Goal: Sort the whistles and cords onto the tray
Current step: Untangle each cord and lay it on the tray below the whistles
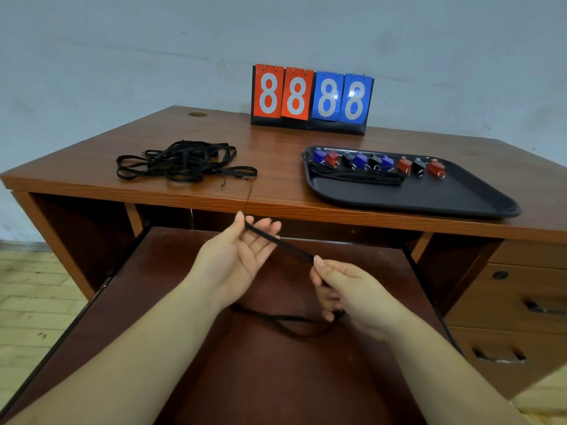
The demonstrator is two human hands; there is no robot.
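Observation:
A black cord [285, 245] is stretched between my two hands over the pulled-out keyboard shelf. My left hand [242, 256] is palm up and pinches one end between thumb and fingers. My right hand [343, 286] grips the cord, whose slack loops down below both wrists. A tangled pile of black cords [181, 162] lies on the desk's left side. On the right, a black tray [429, 197] holds a row of several whistles [377, 162] in blue, red and black, with folded cords [359, 176] laid in front of them.
A flip scoreboard [311, 99] showing 8888 stands at the back of the desk [276, 148] against the wall. Drawers [521, 302] sit under the desk on the right. The keyboard shelf [260, 363] extends toward me.

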